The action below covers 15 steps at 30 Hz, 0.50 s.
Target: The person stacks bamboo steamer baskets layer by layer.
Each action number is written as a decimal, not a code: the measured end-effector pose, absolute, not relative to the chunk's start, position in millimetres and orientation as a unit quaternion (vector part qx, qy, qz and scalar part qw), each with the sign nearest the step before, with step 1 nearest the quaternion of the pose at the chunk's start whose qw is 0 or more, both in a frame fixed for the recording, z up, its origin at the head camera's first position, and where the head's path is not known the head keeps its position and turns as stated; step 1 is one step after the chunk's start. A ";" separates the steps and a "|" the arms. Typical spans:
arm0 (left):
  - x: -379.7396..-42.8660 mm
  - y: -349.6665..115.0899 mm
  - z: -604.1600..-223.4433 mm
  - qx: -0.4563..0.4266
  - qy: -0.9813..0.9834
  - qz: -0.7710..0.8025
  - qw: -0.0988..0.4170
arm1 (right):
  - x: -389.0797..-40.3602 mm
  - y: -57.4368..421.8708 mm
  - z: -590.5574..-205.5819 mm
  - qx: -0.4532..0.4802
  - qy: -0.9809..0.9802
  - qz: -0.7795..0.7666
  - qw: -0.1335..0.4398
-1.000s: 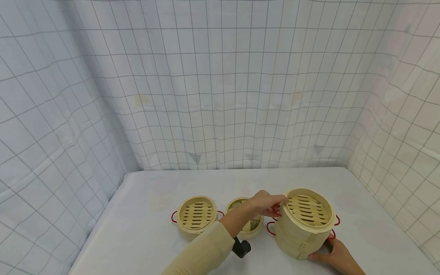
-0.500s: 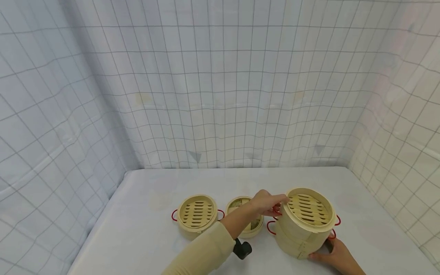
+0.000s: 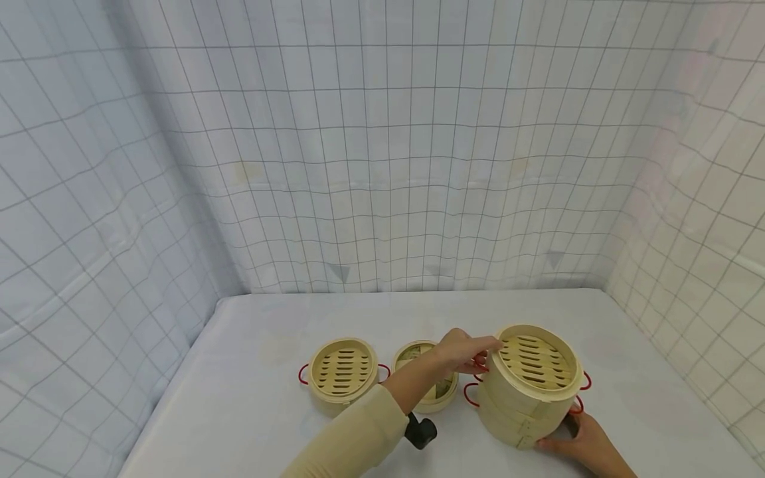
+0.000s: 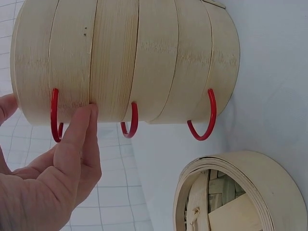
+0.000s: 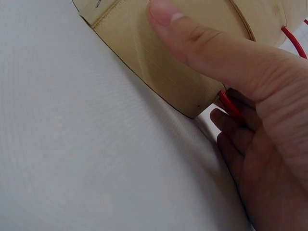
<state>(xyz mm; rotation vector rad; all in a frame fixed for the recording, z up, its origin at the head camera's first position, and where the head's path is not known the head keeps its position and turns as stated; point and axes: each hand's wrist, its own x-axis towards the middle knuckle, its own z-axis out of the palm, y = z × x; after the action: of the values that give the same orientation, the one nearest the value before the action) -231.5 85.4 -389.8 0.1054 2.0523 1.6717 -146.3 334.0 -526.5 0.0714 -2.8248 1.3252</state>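
A stack of round bamboo steamer baskets (image 3: 514, 425) with red handles stands on the right of the white table. My left hand (image 3: 461, 350) holds the top basket at its left rim. In the left wrist view, the thumb (image 4: 6, 107) is at its upper edge and the fingers (image 4: 79, 144) touch its side beside a red handle (image 4: 54, 113). At the stack's lower right, my right hand (image 3: 588, 441) grips the bottom basket (image 5: 144, 53). Its thumb (image 5: 192, 41) lies along the wall, and other fingers curl near a red handle (image 5: 231, 108).
Another bamboo steamer basket (image 3: 325, 403) with red handles and a slatted base sits left of centre. Between it and the stack lies a shallow round bamboo piece (image 4: 279, 178) with woven strips inside, partly behind my left arm. Grid-patterned white curtains (image 3: 382, 166) border the table (image 3: 239, 411).
Both hands keep the same hold on the stack. Only a very slight shift of the head view shows.
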 end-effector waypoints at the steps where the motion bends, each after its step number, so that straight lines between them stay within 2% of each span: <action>1: -231.4 85.4 -389.8 0.038 0.750 0.613 0.244 | -146.3 334.2 -526.7 0.023 -0.902 0.431 0.009; 15: -229.5 86.6 -390.9 0.027 0.753 0.613 0.237 | -145.6 334.9 -529.4 0.042 -0.898 0.437 0.032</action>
<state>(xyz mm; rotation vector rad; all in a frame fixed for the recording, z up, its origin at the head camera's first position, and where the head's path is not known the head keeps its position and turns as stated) -229.5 86.6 -390.9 0.0728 2.0649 1.6808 -145.6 334.9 -529.4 0.1285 -2.7641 1.3461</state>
